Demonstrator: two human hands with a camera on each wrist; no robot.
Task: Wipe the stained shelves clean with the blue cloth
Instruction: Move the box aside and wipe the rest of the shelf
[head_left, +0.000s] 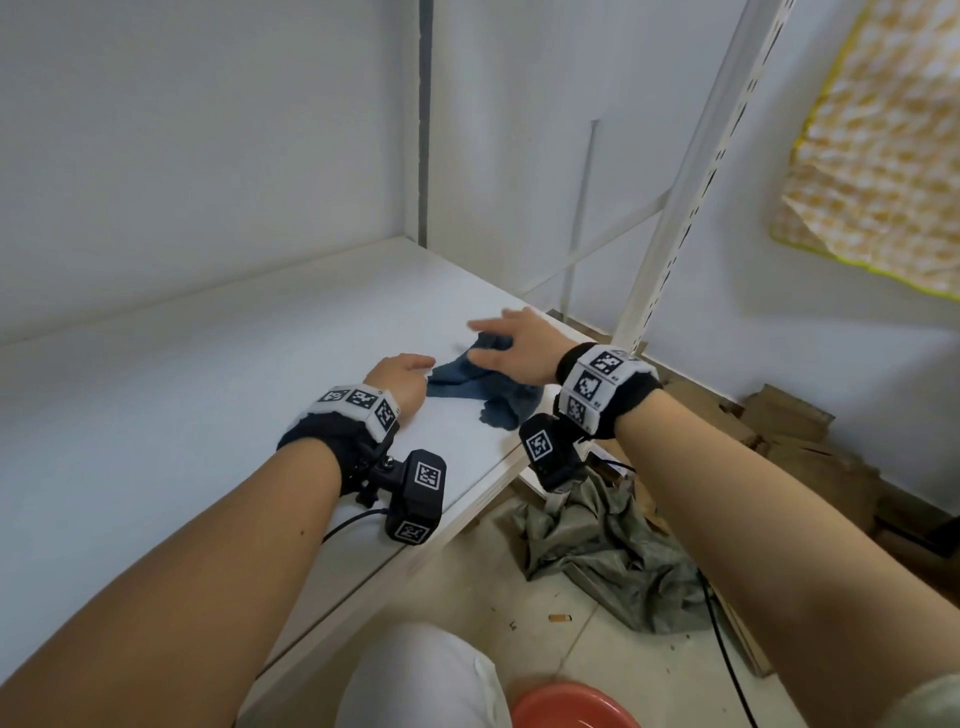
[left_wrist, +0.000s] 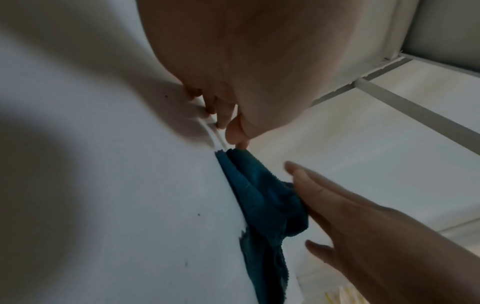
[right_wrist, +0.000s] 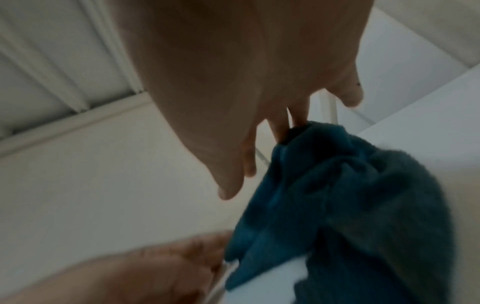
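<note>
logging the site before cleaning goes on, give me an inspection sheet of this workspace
surface: flat white shelf board, small dark specks.
job's things: crumpled blue terry cloth on the shelf near its front right corner.
clutter: grey-green crumpled sheet, cardboard scraps, red plastic basin on the floor.
grips: left hand at the cloth's edge; right hand flat on the cloth.
cables: black cable on the floor.
surroundings: white perforated upright, yellow patterned fabric.

A crumpled grey-green sheet (head_left: 613, 561) is lying on the tiled floor (head_left: 597, 670) beside flattened cardboard (head_left: 810, 447), a red basin (head_left: 571, 709) is showing at the bottom edge, and a yellow patterned cloth (head_left: 883, 140) is hanging on the wall.
</note>
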